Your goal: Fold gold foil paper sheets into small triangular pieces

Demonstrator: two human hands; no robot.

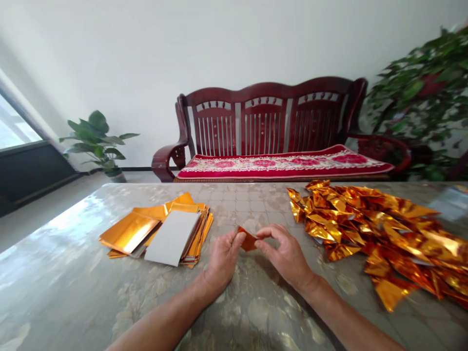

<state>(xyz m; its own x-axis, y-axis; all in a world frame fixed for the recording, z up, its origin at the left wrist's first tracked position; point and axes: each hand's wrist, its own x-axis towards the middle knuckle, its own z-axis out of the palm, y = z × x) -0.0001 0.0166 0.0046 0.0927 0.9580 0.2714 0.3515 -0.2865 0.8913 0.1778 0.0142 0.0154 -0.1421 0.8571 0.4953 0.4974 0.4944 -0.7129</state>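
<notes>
My left hand [224,257] and my right hand [284,253] meet over the middle of the table, both pinching a small folded piece of gold foil paper [247,241] between fingertips. The fingers of each hand are curled around its edges. To the left lies a stack of flat gold foil sheets [161,229], the top one turned white side up. On the right spreads a heap of folded gold foil pieces [383,231].
The table [73,273] has a glossy patterned cover. Behind it stands a dark red wooden bench [270,122] with a red cushion. A potted plant [98,141] is at the back left, a large leafy plant [427,97] at the right.
</notes>
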